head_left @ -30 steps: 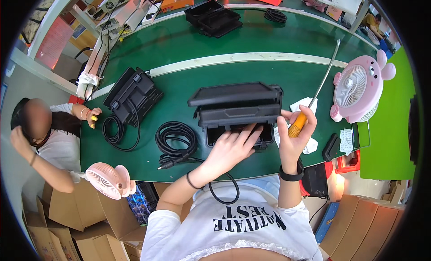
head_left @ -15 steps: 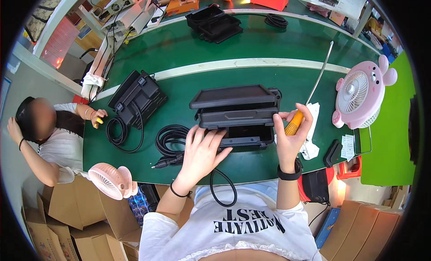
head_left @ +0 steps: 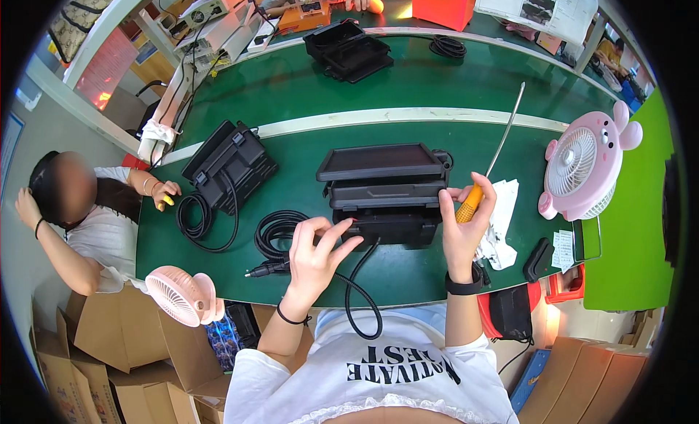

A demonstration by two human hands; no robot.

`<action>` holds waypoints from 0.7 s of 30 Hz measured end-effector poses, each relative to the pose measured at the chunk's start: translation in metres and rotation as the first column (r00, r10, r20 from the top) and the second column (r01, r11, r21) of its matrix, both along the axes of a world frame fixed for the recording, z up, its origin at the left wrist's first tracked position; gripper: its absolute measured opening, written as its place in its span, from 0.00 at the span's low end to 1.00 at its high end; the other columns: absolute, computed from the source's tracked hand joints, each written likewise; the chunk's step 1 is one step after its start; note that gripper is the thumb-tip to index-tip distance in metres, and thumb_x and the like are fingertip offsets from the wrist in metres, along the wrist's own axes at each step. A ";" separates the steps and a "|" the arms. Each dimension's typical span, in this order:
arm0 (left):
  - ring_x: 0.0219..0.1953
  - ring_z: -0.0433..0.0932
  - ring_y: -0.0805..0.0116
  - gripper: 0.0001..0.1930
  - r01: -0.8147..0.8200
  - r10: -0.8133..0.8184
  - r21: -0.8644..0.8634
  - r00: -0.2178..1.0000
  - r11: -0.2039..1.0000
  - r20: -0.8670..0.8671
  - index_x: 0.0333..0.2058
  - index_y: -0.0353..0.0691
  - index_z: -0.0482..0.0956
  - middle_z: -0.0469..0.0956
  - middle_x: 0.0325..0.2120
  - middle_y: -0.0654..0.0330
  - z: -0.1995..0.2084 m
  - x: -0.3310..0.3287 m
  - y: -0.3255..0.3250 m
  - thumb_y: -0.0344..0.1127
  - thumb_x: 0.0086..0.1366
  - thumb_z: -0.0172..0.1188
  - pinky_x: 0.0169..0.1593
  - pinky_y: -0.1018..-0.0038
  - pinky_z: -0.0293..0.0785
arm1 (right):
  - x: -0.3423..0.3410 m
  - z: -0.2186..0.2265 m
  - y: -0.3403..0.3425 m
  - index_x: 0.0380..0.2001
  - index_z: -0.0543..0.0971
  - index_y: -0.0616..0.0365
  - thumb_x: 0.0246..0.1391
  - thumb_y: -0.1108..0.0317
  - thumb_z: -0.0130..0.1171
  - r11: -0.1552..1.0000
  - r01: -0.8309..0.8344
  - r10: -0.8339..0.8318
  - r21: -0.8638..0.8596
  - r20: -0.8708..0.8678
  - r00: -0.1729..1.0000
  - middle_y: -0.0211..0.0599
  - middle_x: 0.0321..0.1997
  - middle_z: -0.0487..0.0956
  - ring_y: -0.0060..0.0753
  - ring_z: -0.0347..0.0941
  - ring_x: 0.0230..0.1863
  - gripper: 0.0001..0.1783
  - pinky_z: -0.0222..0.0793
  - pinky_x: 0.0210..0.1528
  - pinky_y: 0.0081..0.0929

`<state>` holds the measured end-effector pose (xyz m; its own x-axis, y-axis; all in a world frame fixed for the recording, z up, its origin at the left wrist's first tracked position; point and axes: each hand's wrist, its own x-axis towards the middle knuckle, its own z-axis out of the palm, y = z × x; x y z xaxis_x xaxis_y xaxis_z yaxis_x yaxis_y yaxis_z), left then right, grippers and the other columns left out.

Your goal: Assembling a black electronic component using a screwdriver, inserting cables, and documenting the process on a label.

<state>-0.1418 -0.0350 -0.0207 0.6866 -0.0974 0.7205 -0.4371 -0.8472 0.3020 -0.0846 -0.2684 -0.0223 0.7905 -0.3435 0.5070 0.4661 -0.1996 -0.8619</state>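
A black plastic case with its lid raised stands in front of me, and a black cable hangs in a loop at its near side. My left hand is at the case's near left corner, thumb and index finger apart, fingertips at the edge; a tiny red spot shows there, too small to name. In my right hand is a screwdriver with a yellow handle, its long shaft slanting up and away. That hand's thumb side is against the case's right end. The case's inside is mostly hidden from here.
Left of the case lies a coiled black cable; beyond is another black case, near a seated person's hand. White paper, a black part and a pink fan are at right. A small fan stands near left.
My left hand has drawn back from lying flat along the case front to its left corner, its fingers now curled. The case front has turned downward; the screwdriver has shifted slightly left and nearer.
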 end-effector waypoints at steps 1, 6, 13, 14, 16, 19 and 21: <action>0.32 0.73 0.63 0.23 -0.002 0.002 0.001 1.000 1.000 0.001 0.40 0.45 0.85 0.70 0.33 0.61 0.001 0.002 -0.001 0.36 0.43 0.80 0.34 0.69 0.74 | 0.002 -0.002 -0.001 0.58 0.67 0.56 0.54 0.79 0.68 1.000 0.003 -0.003 0.000 -0.009 1.000 0.30 0.35 0.68 0.24 0.75 0.40 0.30 0.69 0.48 0.23; 0.37 0.79 0.57 0.25 -0.017 0.012 -0.085 0.998 0.996 -0.057 0.43 0.41 0.79 0.73 0.37 0.56 0.002 0.007 -0.007 0.33 0.45 0.79 0.34 0.65 0.79 | 0.008 -0.004 0.002 0.59 0.67 0.56 0.55 0.78 0.67 1.000 0.004 -0.003 0.015 -0.038 0.999 0.30 0.36 0.68 0.24 0.75 0.41 0.30 0.69 0.49 0.23; 0.38 0.81 0.55 0.24 0.002 -0.031 -0.165 0.984 0.986 -0.175 0.42 0.38 0.75 0.68 0.47 0.54 0.000 0.009 -0.010 0.28 0.48 0.77 0.35 0.64 0.82 | 0.007 -0.010 -0.005 0.61 0.65 0.54 0.56 0.82 0.63 0.988 -0.138 0.139 0.069 -0.011 0.990 0.31 0.39 0.68 0.27 0.74 0.45 0.31 0.70 0.55 0.28; 0.38 0.81 0.55 0.24 0.001 -0.030 -0.166 0.984 0.986 -0.176 0.42 0.38 0.75 0.68 0.47 0.54 0.000 0.009 -0.010 0.28 0.48 0.77 0.35 0.64 0.82 | 0.006 -0.012 -0.005 0.61 0.65 0.55 0.55 0.82 0.64 0.972 -0.199 0.195 0.122 0.042 0.980 0.33 0.39 0.69 0.30 0.74 0.47 0.32 0.70 0.58 0.32; 0.38 0.82 0.55 0.23 -0.015 -0.019 -0.151 0.976 0.988 -0.217 0.42 0.37 0.74 0.67 0.49 0.53 0.000 0.009 -0.009 0.28 0.49 0.77 0.35 0.64 0.82 | 0.007 -0.019 -0.005 0.61 0.65 0.54 0.54 0.83 0.63 0.963 -0.237 0.232 0.125 0.055 0.971 0.32 0.39 0.69 0.32 0.74 0.49 0.32 0.69 0.61 0.35; 0.37 0.82 0.55 0.23 -0.010 -0.010 -0.096 0.980 0.995 -0.198 0.41 0.36 0.74 0.68 0.48 0.53 0.005 0.010 -0.004 0.28 0.49 0.77 0.35 0.64 0.81 | 0.009 -0.017 -0.003 0.61 0.65 0.53 0.52 0.87 0.62 0.955 -0.256 0.248 0.150 0.070 0.966 0.32 0.39 0.70 0.32 0.75 0.49 0.35 0.69 0.64 0.38; 0.37 0.82 0.55 0.22 0.020 -0.034 -0.079 0.983 0.997 -0.181 0.41 0.36 0.74 0.69 0.48 0.53 0.000 0.008 0.000 0.28 0.49 0.77 0.35 0.65 0.81 | 0.015 -0.011 0.001 0.60 0.67 0.53 0.52 0.88 0.63 0.960 -0.213 0.208 0.181 0.049 0.977 0.31 0.39 0.71 0.31 0.77 0.46 0.34 0.72 0.59 0.32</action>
<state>-0.1341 -0.0348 -0.0203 0.8046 -0.0676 0.5899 -0.3917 -0.8072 0.4417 -0.0695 -0.2674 -0.0337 0.8405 -0.2606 0.4749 0.5065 0.0668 -0.8597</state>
